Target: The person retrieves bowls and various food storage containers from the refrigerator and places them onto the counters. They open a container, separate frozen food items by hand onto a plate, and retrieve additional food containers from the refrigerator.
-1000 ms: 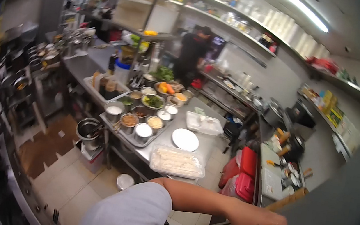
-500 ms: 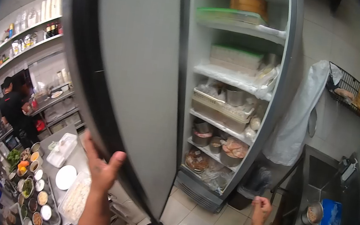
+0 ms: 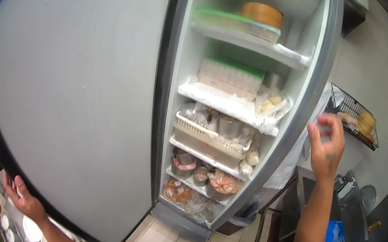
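A tall freezer stands before me with its grey door (image 3: 76, 81) swung wide to the left. My left hand (image 3: 24, 199) is at the door's lower left edge, fingers apart; contact is hard to make out. Raised beside the freezer's right side frame (image 3: 299, 100) is my right hand (image 3: 327, 143), its fingers loosely curled away from the thumb, holding nothing. Frosted shelves carry a bamboo steamer (image 3: 262, 14), a flat green-lidded container (image 3: 236, 24), a taller green-lidded box (image 3: 230, 78), a white basket (image 3: 206, 137), and metal pots and bagged food (image 3: 223, 181) lower down.
On the right wall hangs a wire rack (image 3: 356, 118). Below it are a metal sink unit (image 3: 299, 198) and a blue board (image 3: 334, 240). A lined bin (image 3: 243, 213) stands beside the freezer. At lower left, a counter holds a white plate (image 3: 32, 229) and several food containers.
The door has swung wider to the left, with my left hand moving along its edge. My right hand has risen from low down to beside the freezer frame.
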`<state>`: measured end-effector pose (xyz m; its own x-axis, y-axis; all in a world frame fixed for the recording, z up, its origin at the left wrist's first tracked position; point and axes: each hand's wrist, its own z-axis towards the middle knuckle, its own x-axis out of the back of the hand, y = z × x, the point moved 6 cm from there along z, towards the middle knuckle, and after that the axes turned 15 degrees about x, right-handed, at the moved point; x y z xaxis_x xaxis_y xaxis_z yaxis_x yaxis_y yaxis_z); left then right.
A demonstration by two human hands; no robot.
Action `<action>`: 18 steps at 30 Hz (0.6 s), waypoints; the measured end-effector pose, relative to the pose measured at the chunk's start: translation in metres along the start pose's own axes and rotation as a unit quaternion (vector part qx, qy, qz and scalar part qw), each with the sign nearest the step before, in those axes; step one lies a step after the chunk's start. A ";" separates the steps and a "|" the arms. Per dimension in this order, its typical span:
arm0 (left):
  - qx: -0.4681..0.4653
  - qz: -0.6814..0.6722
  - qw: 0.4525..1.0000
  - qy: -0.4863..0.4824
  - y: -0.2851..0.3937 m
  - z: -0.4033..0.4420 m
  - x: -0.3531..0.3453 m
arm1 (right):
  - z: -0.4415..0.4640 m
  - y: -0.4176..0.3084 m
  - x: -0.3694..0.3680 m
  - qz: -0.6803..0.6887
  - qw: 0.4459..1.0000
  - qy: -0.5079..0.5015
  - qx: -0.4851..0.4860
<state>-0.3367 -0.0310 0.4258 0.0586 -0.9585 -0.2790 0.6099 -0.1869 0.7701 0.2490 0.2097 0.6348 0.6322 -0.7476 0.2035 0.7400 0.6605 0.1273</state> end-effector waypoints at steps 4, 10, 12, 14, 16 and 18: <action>0.060 0.098 0.992 0.048 -0.049 0.033 -0.011 | 0.116 -0.010 -0.071 -0.065 0.991 -0.017 0.117; 0.113 0.103 0.986 0.063 -0.119 0.079 -0.037 | 0.229 0.010 -0.169 -0.165 0.964 0.026 0.209; 0.140 0.081 0.985 0.055 -0.136 0.092 -0.041 | 0.215 0.000 -0.195 -0.079 0.987 -0.008 0.137; 0.161 0.071 0.982 0.066 -0.144 0.099 -0.047 | 0.190 -0.011 -0.228 0.008 0.997 -0.034 0.072; 0.179 0.063 0.977 0.101 -0.141 0.100 -0.053 | 0.141 -0.008 -0.291 -0.019 0.954 -0.285 0.089; 0.185 0.065 0.974 0.115 -0.156 0.110 -0.050 | 0.108 0.018 -0.333 -0.138 0.919 -0.309 0.204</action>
<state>-0.5217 0.0222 0.3826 0.3168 -0.9139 -0.2538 0.2613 -0.1731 0.9496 0.0268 0.4778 0.6744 0.0890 -0.7920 0.6040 0.6249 0.5166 0.5853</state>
